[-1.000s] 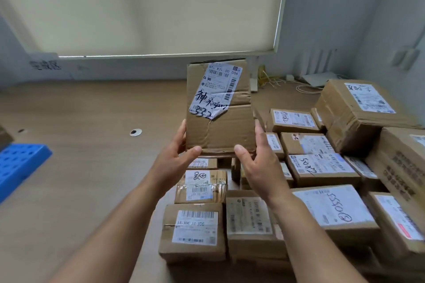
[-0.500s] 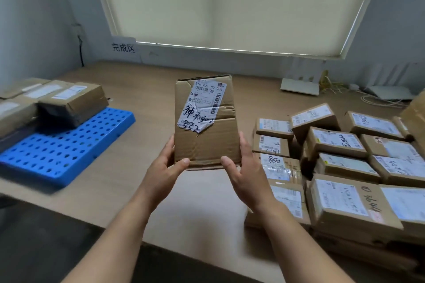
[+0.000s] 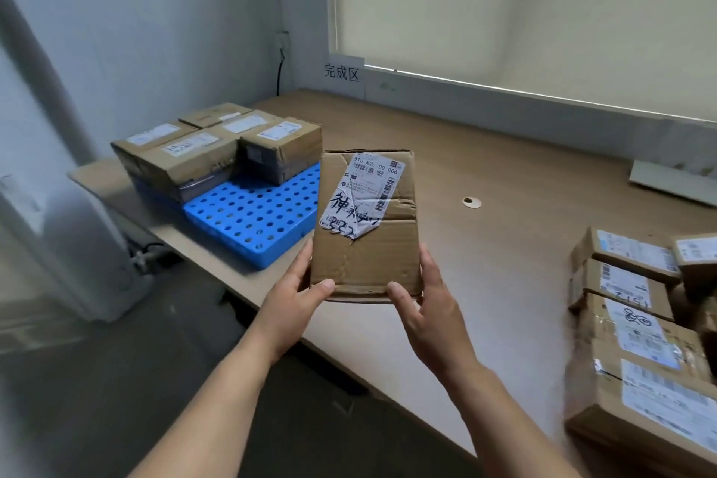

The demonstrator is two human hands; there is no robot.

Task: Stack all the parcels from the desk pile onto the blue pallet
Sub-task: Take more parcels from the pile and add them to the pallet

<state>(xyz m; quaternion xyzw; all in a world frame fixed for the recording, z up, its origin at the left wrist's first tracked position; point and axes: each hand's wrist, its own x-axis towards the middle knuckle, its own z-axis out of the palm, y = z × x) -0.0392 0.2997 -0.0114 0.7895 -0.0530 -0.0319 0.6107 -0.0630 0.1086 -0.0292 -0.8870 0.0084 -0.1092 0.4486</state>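
Parcel (image 3: 364, 244) gripped at its near end between left hand (image 3: 295, 303) and right hand (image 3: 430, 307), long axis pointing away. Bare pallet (image 3: 248, 217) lies forward-left; left hand nearer.

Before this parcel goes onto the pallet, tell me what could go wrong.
1. The left hand and right hand pinch the parcel only at its lower corners, so it may tip.
2. Its label is torn and lifting; it could snag or rip further.
3. The bare part of the blue pallet lies near the desk edge; placed too far out, the parcel might fall.
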